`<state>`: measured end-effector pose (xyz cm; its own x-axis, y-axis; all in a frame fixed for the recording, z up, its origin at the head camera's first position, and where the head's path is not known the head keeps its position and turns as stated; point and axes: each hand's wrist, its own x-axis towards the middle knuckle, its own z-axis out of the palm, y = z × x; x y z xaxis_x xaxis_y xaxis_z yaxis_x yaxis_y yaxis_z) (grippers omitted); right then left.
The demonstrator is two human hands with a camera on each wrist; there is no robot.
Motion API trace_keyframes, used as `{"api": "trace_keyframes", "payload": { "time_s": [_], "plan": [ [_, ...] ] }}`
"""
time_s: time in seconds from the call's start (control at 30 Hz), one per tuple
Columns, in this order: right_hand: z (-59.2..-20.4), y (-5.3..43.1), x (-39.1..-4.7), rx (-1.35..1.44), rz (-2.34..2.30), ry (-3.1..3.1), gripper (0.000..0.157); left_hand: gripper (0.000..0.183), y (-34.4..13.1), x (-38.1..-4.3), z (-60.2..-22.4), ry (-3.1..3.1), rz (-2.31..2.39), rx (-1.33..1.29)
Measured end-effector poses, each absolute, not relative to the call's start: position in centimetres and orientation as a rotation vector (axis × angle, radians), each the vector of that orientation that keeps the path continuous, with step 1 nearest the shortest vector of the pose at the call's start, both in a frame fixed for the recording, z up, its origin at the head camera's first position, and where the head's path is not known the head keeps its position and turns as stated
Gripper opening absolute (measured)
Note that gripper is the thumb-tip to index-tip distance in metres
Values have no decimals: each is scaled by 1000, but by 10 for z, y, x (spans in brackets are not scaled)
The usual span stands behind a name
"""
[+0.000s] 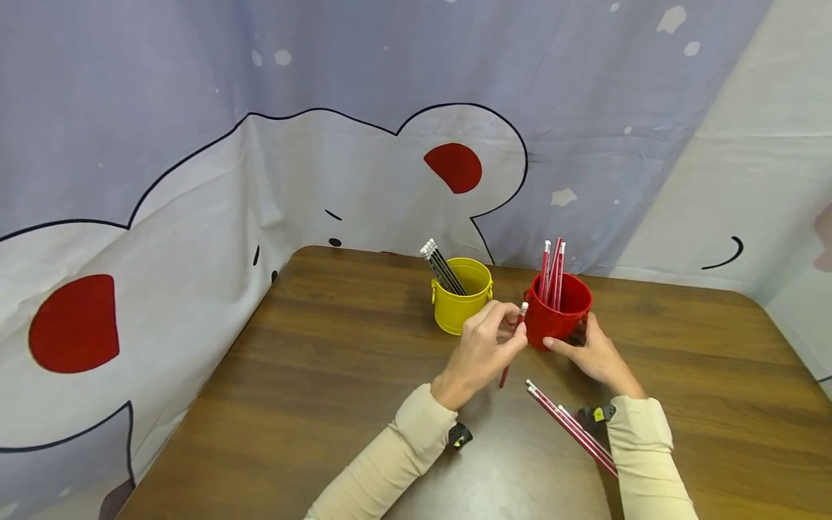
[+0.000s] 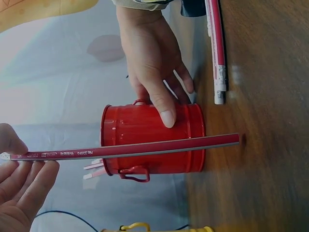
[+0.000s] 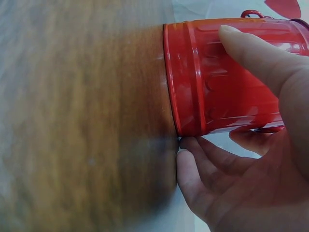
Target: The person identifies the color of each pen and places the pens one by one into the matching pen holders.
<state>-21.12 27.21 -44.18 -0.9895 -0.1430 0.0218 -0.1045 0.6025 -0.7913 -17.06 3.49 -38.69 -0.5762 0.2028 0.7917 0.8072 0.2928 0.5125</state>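
My left hand (image 1: 481, 352) pinches a red pencil (image 2: 154, 148) near its white eraser end, between thumb and fingertips. This pencil is held upright, eraser up, in front of a small red metal bucket (image 1: 544, 329), its lower end close over the table. Around the bucket's right side my right hand (image 1: 596, 355) holds it, thumb (image 3: 251, 48) on the near wall and fingers by the base. The bucket stands on the table. Several red pencils (image 1: 553, 278) with white erasers lean inside it, tops above the rim.
Left of the red bucket stands a yellow bucket (image 1: 453, 312) with several dark striped pencils (image 1: 444, 269) tilted left. Loose red pencils (image 1: 575, 427) lie on the wooden table (image 1: 312, 404) beside the right forearm. A printed cloth (image 1: 364, 173) hangs behind the table.
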Motion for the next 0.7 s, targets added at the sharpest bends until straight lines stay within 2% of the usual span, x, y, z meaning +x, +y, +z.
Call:
{"api": "trace_keyframes", "payload": {
  "time_s": [0.7],
  "plan": [
    [-440, 272, -211, -196, -1342, 2766, 89, 12, 44, -181, -342, -1941, -1284, -983]
  ]
}}
